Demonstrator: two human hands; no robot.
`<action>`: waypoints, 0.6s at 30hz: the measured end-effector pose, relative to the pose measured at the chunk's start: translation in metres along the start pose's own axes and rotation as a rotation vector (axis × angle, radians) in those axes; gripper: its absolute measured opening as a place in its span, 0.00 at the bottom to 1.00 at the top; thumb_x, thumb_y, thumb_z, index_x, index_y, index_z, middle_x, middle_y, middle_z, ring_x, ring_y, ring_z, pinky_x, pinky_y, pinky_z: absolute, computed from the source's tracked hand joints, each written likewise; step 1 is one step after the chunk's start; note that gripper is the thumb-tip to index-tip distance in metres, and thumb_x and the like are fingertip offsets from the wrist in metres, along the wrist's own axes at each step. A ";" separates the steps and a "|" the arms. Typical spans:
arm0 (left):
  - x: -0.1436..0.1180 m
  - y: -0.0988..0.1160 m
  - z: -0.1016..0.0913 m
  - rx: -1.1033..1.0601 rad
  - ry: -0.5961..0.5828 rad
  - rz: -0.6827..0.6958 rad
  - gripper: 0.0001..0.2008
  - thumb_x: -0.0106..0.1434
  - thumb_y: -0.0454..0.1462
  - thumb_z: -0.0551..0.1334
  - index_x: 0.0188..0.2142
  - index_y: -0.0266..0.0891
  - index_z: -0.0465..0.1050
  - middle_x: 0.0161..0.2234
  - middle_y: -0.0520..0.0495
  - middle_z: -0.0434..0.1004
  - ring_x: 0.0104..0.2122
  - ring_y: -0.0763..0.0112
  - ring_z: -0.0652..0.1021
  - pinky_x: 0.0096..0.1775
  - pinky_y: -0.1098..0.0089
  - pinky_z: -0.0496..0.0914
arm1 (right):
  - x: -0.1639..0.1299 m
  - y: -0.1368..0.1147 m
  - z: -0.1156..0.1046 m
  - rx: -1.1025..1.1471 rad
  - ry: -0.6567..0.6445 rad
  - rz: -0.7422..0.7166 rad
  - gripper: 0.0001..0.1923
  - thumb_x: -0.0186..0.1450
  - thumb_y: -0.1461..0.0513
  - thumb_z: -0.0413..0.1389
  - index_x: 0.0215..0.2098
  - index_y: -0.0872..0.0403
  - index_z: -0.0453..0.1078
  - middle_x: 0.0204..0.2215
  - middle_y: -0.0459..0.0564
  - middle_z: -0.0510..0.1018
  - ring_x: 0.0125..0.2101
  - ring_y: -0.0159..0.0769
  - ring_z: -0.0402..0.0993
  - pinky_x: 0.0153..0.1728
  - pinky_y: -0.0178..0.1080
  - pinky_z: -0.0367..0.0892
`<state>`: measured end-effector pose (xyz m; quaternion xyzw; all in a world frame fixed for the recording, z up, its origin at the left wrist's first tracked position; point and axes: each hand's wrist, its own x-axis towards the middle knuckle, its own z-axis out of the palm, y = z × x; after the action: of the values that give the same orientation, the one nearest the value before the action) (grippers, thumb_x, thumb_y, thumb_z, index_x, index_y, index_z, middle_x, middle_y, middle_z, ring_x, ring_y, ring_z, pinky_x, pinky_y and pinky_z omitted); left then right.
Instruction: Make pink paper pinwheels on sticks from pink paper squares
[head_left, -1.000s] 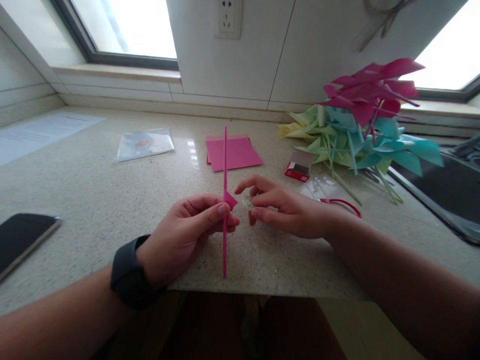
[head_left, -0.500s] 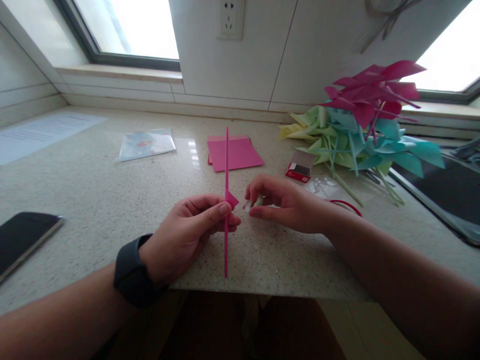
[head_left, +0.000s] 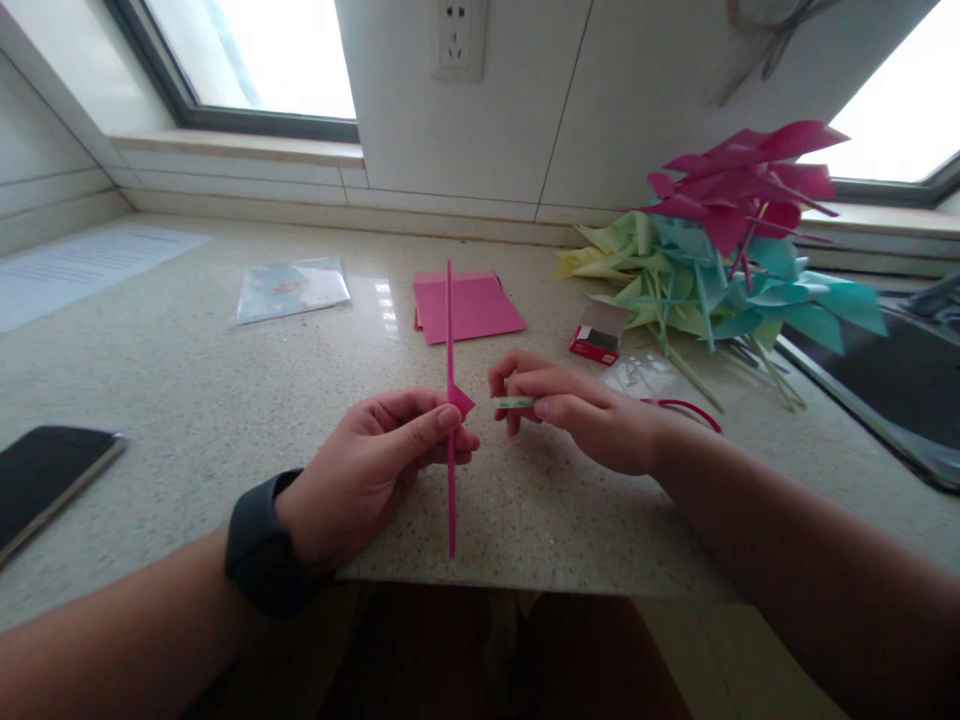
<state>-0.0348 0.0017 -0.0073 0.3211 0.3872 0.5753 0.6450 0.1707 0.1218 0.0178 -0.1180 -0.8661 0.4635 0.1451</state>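
1. L hand pinches pink stick & folded pink paper, same as 0.5s ago.
2. R hand grips small pale green-marked item, now turned edge-on, approx. level.
3. Stick's nr end twd counter front edge; item just R of paper, apart.

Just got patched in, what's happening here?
A person's left hand grips a pink stick beside a pointed pink flap. The right hand holds a small pale thing with green marks, close to the flap but apart. Pink paper lies beyond; paper pinwheels are piled right.
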 end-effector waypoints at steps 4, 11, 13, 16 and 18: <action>0.000 0.000 -0.001 0.003 -0.009 -0.002 0.04 0.62 0.36 0.71 0.34 0.37 0.82 0.29 0.50 0.84 0.30 0.76 0.82 0.39 0.78 0.76 | 0.001 -0.002 0.001 -0.017 0.030 -0.002 0.09 0.65 0.65 0.45 0.31 0.54 0.66 0.44 0.55 0.70 0.41 0.40 0.68 0.43 0.44 0.65; -0.001 0.000 -0.004 0.034 -0.057 0.001 0.04 0.65 0.37 0.69 0.35 0.38 0.82 0.30 0.51 0.85 0.32 0.77 0.82 0.40 0.79 0.75 | 0.002 0.001 0.001 -0.086 -0.056 -0.087 0.06 0.66 0.64 0.49 0.32 0.53 0.66 0.41 0.52 0.73 0.43 0.41 0.69 0.46 0.45 0.64; -0.001 0.000 -0.004 0.050 -0.077 0.003 0.04 0.65 0.37 0.69 0.35 0.39 0.82 0.30 0.51 0.84 0.32 0.77 0.82 0.40 0.79 0.75 | 0.002 0.000 0.003 -0.073 -0.083 -0.077 0.07 0.66 0.63 0.48 0.31 0.53 0.66 0.40 0.52 0.72 0.42 0.41 0.68 0.47 0.45 0.64; 0.000 0.000 -0.003 0.089 -0.108 0.002 0.04 0.66 0.37 0.68 0.35 0.39 0.82 0.31 0.52 0.84 0.33 0.78 0.82 0.41 0.79 0.74 | 0.004 -0.005 0.009 -0.020 -0.116 -0.067 0.08 0.66 0.63 0.46 0.32 0.53 0.66 0.40 0.52 0.70 0.42 0.40 0.68 0.49 0.46 0.64; 0.000 0.000 -0.003 0.097 -0.131 0.008 0.05 0.66 0.37 0.68 0.35 0.39 0.81 0.31 0.52 0.84 0.34 0.77 0.81 0.41 0.78 0.73 | 0.005 -0.008 0.013 0.012 -0.152 -0.064 0.09 0.66 0.64 0.45 0.33 0.54 0.66 0.40 0.52 0.70 0.42 0.40 0.68 0.50 0.46 0.65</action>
<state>-0.0376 0.0019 -0.0093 0.3906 0.3705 0.5360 0.6503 0.1606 0.1092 0.0182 -0.0537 -0.8752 0.4714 0.0945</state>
